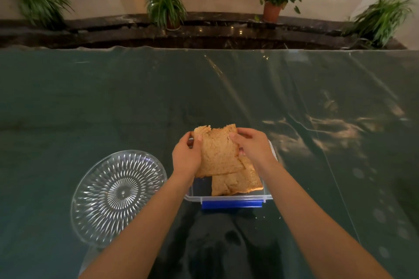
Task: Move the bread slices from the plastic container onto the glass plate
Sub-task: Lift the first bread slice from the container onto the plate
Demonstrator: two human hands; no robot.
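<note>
Grip, left hand (pixel 184 156): fingers and thumb pinched on the left edge of the top slice of brown, ragged-edged bread (pixel 217 154). Grip, right hand (pixel 251 145): fingertips closed on the same slice at its upper right edge. Two-handed hold, probably because the slice looks soft and torn along its far edge and would sag or tear from one side.

Held slice: tilted, far edge raised, near edge lying over the slice below; it has not cleared the container.

Second slice of brown bread (pixel 238 182): lying flat in the container, partly covered by the held slice. Whether more slices lie beneath cannot be told.

Clear rectangular plastic container with blue latch (pixel 231 204): lid off, directly in front of the person, holding the bread.

Round clear glass plate with radiating cut pattern (pixel 118 197): just beside the container on its left, holding nothing; placed for a short sideways carry.

Green worktop under clear plastic sheet (pixel 113 108): carries both vessels.

Status, judged: first transfer in hand, none completed.
</note>
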